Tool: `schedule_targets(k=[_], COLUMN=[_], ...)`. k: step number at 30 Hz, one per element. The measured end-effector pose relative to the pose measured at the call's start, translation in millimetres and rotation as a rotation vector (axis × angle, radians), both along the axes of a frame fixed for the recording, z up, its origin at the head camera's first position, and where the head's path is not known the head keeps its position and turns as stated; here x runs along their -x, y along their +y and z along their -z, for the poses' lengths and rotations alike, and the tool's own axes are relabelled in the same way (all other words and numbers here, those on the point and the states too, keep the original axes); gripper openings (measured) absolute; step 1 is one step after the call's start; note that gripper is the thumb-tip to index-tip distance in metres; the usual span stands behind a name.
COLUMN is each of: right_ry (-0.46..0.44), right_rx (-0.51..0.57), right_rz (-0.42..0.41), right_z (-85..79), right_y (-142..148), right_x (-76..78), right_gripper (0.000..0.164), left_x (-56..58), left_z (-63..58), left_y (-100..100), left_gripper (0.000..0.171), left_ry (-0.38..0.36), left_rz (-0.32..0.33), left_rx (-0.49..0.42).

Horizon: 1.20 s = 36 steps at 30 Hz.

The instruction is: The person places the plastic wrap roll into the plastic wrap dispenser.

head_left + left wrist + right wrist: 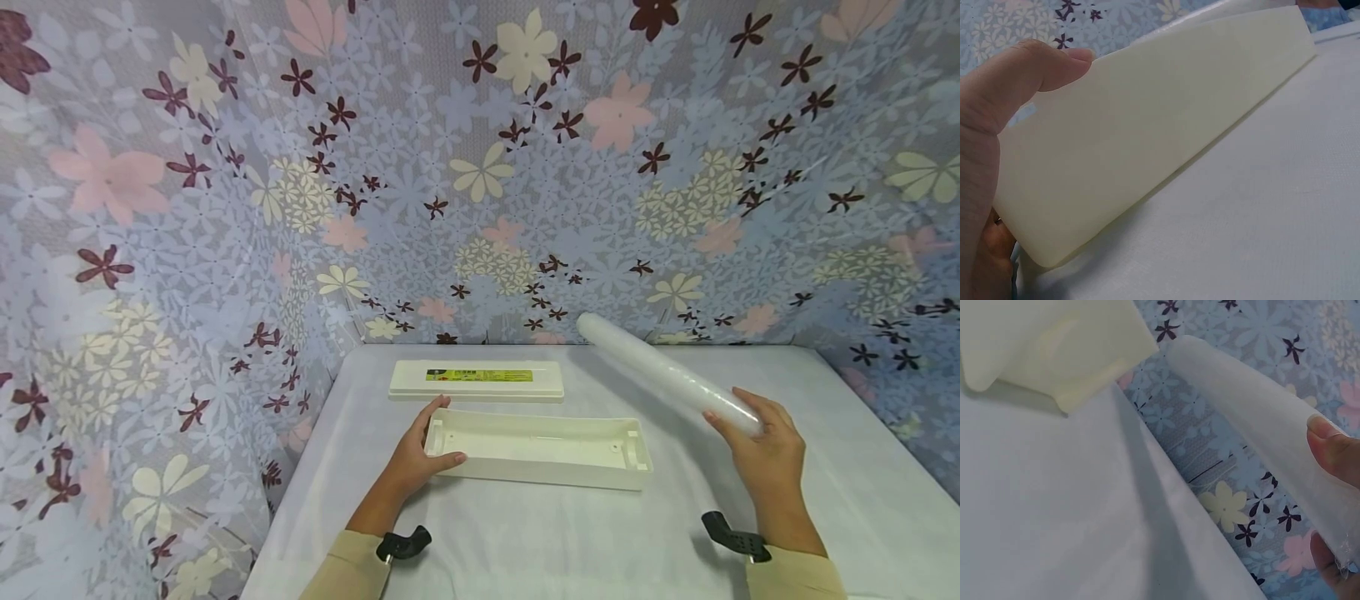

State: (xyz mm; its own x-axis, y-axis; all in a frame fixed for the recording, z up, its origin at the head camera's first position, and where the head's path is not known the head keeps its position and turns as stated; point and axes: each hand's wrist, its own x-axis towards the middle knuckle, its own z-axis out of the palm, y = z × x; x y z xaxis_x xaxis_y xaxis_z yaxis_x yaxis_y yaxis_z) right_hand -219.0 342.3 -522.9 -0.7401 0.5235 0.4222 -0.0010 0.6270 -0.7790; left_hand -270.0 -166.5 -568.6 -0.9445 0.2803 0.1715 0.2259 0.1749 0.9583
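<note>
My left hand (414,454) grips the left end of a long cream plastic box (540,472), with the thumb over its front wall and the fingers behind. The box is open at the top, and its inside shows bare. In the left wrist view the thumb (1054,69) lies on the upper edge of the box's front wall (1154,125). To the right, my right hand (772,458) holds a roll of clear cling film (667,371) by its near end. The roll slants up and away to the left, raised above the table beyond the box's right end.
Behind the box lies a matching cream lid (476,393) with a yellow-green label (480,376). A white cloth covers the table (555,542). Flowered curtains (495,208) hang along the back and both sides, close to the table's edges.
</note>
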Motion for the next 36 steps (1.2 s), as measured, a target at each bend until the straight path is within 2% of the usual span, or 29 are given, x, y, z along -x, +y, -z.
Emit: schedule_targets(k=[6, 13, 20, 36], right_ry=[0.033, 0.005, 0.039, 0.064], right_rx=[-0.012, 0.003, -0.002, 0.009], right_rz=[-0.003, 0.009, -0.003, -0.006], right_z=[-4.3, -8.7, -13.6, -19.4], right_y=[-3, -6, -9, -16], right_x=[0.5, 0.8, -0.9, -1.0], right_gripper=[0.061, 0.062, 0.06, 0.06], left_x=[0.8, 2.0, 2.1, 1.6], left_z=[0.7, 1.1, 1.5, 0.1], left_y=[0, 1, 1, 0], left_gripper=[0.104, 0.104, 0.104, 0.103], left_ry=[-0.006, 0.004, -0.008, 0.022], left_rz=[0.003, 0.002, -0.005, 0.0], left_rx=[-0.007, -0.001, -0.005, 0.027])
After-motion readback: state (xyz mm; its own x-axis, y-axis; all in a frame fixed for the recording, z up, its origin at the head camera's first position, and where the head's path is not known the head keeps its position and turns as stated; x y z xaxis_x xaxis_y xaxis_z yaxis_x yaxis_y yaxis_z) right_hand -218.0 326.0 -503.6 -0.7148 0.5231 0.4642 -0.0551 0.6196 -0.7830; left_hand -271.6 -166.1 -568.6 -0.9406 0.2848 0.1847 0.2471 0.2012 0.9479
